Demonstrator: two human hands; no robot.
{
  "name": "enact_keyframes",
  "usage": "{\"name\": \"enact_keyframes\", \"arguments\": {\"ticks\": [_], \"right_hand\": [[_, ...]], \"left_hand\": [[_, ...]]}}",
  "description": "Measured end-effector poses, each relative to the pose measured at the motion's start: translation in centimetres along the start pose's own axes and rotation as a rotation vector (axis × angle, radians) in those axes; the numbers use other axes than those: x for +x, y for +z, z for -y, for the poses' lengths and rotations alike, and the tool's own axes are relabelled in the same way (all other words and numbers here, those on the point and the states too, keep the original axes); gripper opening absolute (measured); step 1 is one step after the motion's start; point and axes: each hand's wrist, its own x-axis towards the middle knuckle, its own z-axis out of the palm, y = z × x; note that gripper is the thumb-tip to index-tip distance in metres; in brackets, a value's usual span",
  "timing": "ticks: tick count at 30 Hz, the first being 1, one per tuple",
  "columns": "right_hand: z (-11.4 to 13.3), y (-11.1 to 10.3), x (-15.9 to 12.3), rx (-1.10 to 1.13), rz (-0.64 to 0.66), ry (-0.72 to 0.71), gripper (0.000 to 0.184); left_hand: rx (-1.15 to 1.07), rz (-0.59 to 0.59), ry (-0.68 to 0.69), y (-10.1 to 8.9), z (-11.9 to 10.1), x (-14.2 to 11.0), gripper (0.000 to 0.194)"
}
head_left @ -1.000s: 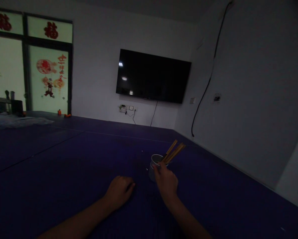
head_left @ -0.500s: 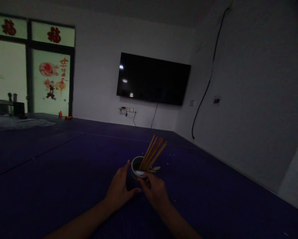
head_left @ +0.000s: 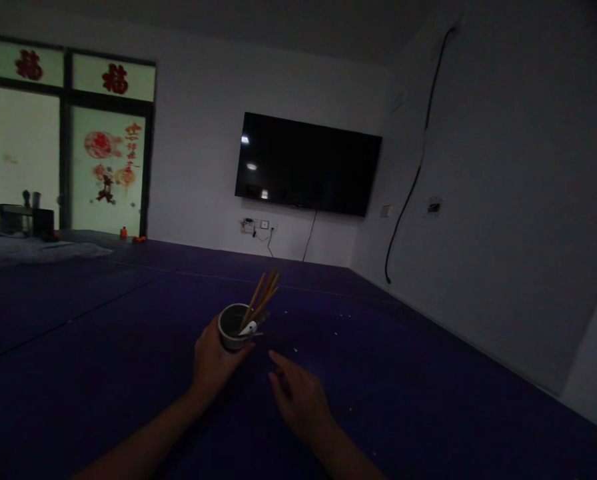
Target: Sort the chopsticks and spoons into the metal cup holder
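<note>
In the head view, a grey cup (head_left: 230, 343) is in the left hand (head_left: 212, 360), left of centre on the near part of the purple tabletop (head_left: 403, 380). Several wooden chopsticks (head_left: 264, 297) stand in it, leaning right and away, with a white spoon (head_left: 249, 328) at the right of its mouth. The left fingers wrap the cup's left side, tips hidden behind it, thumb across the near side; whether its base touches the tabletop I cannot tell. The right hand (head_left: 301, 397) is just to the right, apart from the cup, forefinger and thumb parted.
</note>
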Motion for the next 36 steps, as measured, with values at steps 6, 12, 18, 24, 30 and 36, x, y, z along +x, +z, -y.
{"name": "enact_keyframes", "arguments": {"ticks": [6, 12, 18, 24, 30, 36], "right_hand": [[0.1, 0.8, -0.4, -0.038, 0.111, 0.034, 0.032], [0.2, 0.9, -0.5, -0.029, 0.168, 0.079, 0.031], [0.1, 0.9, -0.3, -0.027, 0.223, 0.08, 0.03], [0.1, 1.0, -0.4, -0.037, 0.228, 0.094, 0.029], [-0.1, 1.2, -0.5, -0.033, 0.221, 0.113, 0.029], [-0.1, 1.3, -0.6, 0.001, 0.205, 0.132, 0.028]], "left_hand": [[0.272, -0.1, -0.279, -2.3, 2.9, 3.0, 0.074], [0.334, -0.146, -0.43, -2.9, 4.7, 3.9, 0.076], [0.321, -0.156, -0.504, -3.0, 5.5, 4.2, 0.076], [0.288, -0.116, -0.479, -2.9, 6.1, 4.5, 0.075], [0.156, -0.205, -0.457, -3.3, 5.7, 5.0, 0.096], [-0.096, -0.418, -0.489, -6.0, 5.0, 9.8, 0.093]]}}
